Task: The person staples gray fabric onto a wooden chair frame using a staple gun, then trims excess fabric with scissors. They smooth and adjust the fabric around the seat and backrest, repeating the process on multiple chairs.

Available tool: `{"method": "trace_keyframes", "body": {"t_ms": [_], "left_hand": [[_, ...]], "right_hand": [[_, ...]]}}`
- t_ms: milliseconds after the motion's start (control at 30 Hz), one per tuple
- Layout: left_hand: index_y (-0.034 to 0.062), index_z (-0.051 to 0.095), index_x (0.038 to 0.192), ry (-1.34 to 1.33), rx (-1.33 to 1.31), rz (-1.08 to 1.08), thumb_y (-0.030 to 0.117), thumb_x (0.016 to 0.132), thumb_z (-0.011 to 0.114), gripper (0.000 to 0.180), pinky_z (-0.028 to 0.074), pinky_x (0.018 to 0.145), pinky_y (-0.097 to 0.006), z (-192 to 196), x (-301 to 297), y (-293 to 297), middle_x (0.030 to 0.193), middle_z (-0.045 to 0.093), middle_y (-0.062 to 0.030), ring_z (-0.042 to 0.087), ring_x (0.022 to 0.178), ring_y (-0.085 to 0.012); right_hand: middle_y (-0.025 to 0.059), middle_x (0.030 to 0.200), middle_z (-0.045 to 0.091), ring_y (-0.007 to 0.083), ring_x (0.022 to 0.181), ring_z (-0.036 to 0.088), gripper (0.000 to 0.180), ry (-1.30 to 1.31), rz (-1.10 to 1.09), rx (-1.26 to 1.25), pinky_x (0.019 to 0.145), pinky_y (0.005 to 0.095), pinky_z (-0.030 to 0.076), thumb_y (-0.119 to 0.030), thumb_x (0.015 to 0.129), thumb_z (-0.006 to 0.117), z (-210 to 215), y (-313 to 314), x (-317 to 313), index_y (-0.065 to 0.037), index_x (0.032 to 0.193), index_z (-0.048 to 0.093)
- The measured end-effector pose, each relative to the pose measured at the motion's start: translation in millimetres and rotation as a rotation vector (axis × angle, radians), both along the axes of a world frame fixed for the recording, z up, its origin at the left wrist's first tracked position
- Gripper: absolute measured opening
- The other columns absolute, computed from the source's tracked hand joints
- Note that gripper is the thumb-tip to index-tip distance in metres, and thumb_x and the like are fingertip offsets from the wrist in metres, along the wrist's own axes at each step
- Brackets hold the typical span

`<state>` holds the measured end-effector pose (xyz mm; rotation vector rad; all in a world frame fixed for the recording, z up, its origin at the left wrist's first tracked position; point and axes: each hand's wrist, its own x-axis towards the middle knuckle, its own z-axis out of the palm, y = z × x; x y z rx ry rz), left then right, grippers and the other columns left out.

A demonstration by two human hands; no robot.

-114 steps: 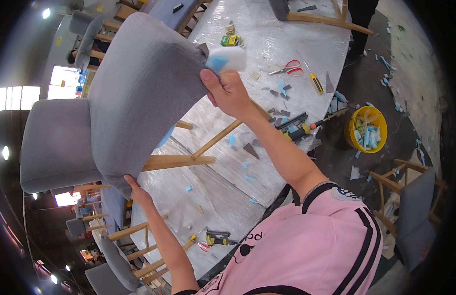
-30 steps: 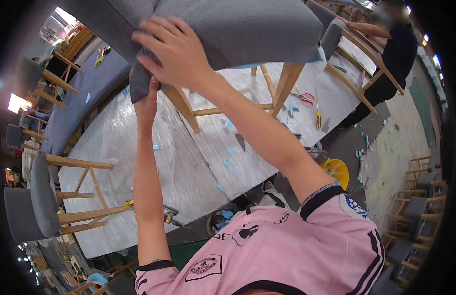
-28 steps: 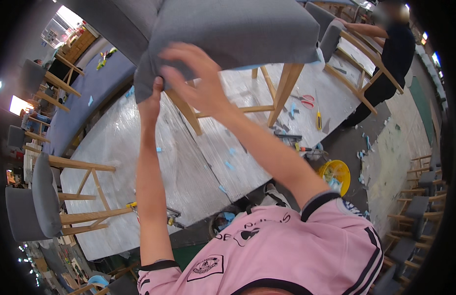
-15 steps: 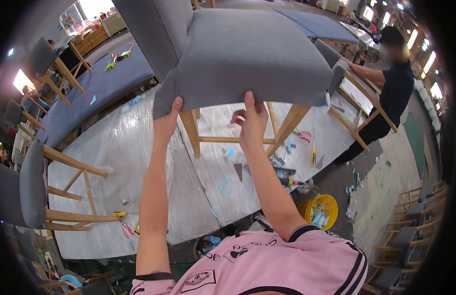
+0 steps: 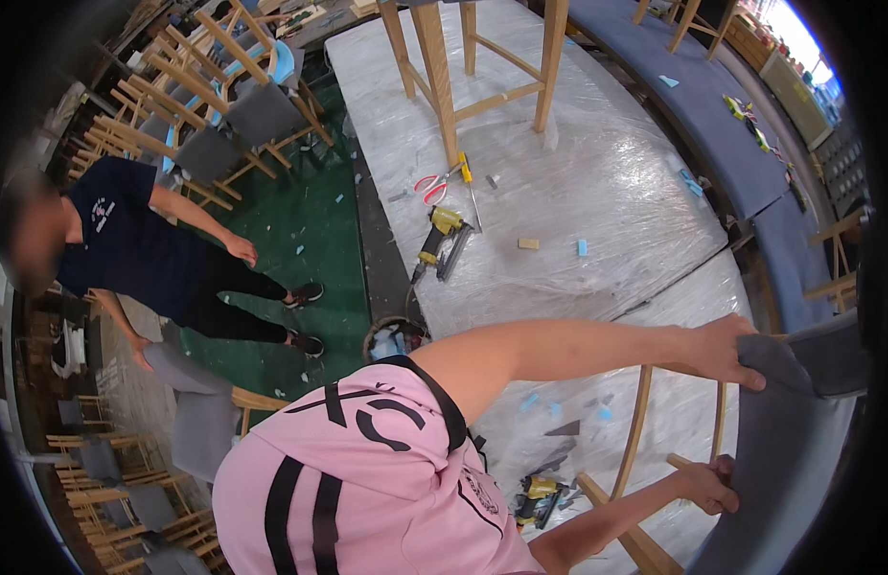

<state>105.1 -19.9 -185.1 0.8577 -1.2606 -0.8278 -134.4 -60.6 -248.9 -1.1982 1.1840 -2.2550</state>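
Note:
At the right edge stands a grey upholstered chair (image 5: 784, 460) with wooden legs, partly cut off by the picture's rim. My left hand (image 5: 726, 355) grips the grey fabric at one corner of its seat, the thumb lying on the cloth. Farther along the same edge, my right hand (image 5: 709, 486) has its fingers closed at the fabric's lower border, over the wooden legs. What lies under the fabric is hidden. Below my arms lies a yellow-and-black staple gun (image 5: 537, 498) on the plastic-covered table (image 5: 559, 297).
Another staple gun (image 5: 440, 241), red-handled pliers (image 5: 431, 188) and a yellow-handled screwdriver (image 5: 466, 172) lie near a second chair's legs (image 5: 444, 86). A bin (image 5: 391, 340) stands beside the table. To the left, a person (image 5: 147, 249) touches a grey chair (image 5: 199, 422). Stacked chairs (image 5: 209, 149) fill the far left.
My view has swung to the left, so the held chair now sits at the right edge. Both hands stay at its seat's edge. The right hand's fingers have closed in.

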Motion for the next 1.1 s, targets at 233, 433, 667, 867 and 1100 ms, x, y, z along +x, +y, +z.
{"method": "trace_keyframes", "body": {"t_ms": [233, 433, 667, 867, 1100], "left_hand": [[0.0086, 0.070, 0.119, -0.297, 0.174, 0.103, 0.037, 0.090, 0.076, 0.042, 0.055, 0.086, -0.038, 27.9, 5.8, -76.4, 0.106, 0.075, -0.0124, 0.070, 0.093, -0.0226], [0.0085, 0.041, 0.153, -0.468, -0.575, 0.620, 0.026, 0.085, 0.085, 0.083, 0.038, 0.115, -0.042, 99.4, 10.0, -64.3, 0.154, 0.046, -0.0172, 0.047, 0.141, -0.0289], [0.0164, 0.036, 0.159, -1.389, -0.840, -0.020, 0.036, 0.064, 0.091, 0.112, 0.033, 0.120, -0.051, 183.2, -109.6, -114.8, 0.153, 0.046, -0.0180, 0.042, 0.141, -0.0404], [0.0168, 0.033, 0.160, -1.463, -0.730, -0.109, 0.026, 0.058, 0.095, 0.120, 0.034, 0.120, -0.049, 195.7, -132.6, -146.7, 0.153, 0.044, -0.0148, 0.041, 0.142, -0.0387], [0.0133, 0.030, 0.160, -1.527, -0.740, -0.115, 0.014, 0.061, 0.092, 0.117, 0.035, 0.119, -0.050, 197.4, -139.9, -145.4, 0.150, 0.044, -0.0156, 0.042, 0.138, -0.0396]], "right_hand": [[0.0102, 0.071, 0.058, 0.0205, 0.060, 0.054, 0.065, 0.160, -0.097, 0.037, 0.055, 0.0323, 0.050, -0.053, 0.107, 0.032, -0.7, -61.6, 8.6, 0.001, 0.083, 0.058], [0.0106, 0.093, 0.067, 0.0185, 0.077, 0.063, 0.025, -0.031, 0.290, -0.240, 0.069, 0.0326, 0.053, -0.023, 0.102, 0.056, -25.4, -99.8, 56.9, -0.001, 0.098, 0.066], [0.0137, 0.094, 0.073, 0.0268, 0.090, 0.069, 0.014, 0.000, 0.408, -0.148, 0.083, 0.0376, 0.054, -0.007, 0.098, 0.058, 29.1, -116.3, 67.5, 0.002, 0.101, 0.070], [0.0064, 0.071, 0.063, 0.0121, 0.070, 0.061, 0.017, 0.039, 0.277, -0.184, 0.062, 0.0324, 0.048, -0.009, 0.101, 0.057, 64.3, -132.9, 55.2, 0.003, 0.096, 0.068], [0.0205, 0.071, 0.063, 0.0346, 0.069, 0.068, 0.020, 0.024, 0.182, -0.231, 0.064, 0.0401, 0.051, -0.014, 0.101, 0.056, 78.9, -128.2, 55.1, -0.001, 0.091, 0.068]]}}
